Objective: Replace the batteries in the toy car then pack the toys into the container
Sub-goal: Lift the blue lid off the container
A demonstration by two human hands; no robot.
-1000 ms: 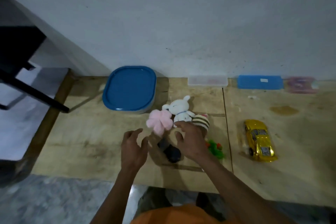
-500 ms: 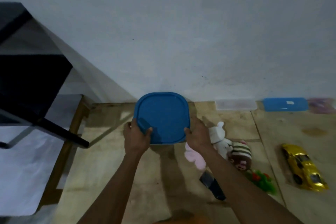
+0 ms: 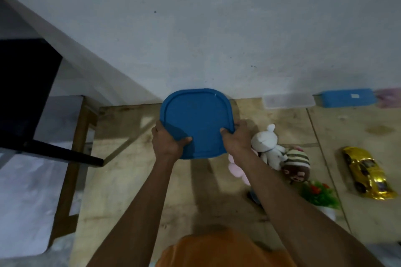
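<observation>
Gold toy car (image 3: 367,173) sits on the wooden table (image 3: 121,180) at far right, well apart from both hands; long axis runs from upper-left to lower-right in the head view, can't tell which end is the nose. Blue container (image 3: 196,122) at the back of the table near the wall, lid on, so contents not visible. Left hand (image 3: 167,144) grips the lid's near-left edge, thumb curled over the top, other fingers hidden under the rim. Right hand (image 3: 237,138) grips the near-right edge, fingers curled on the rim. Just right of the right hand: white bunny plush (image 3: 269,147), striped-hat plush (image 3: 296,166) touching it, pink plush (image 3: 237,170) partly behind the forearm, green plant toy (image 3: 320,195) nearer the front. Clear box (image 3: 288,101) and blue box (image 3: 347,97) lie along the wall, contents can't be made out.
</observation>
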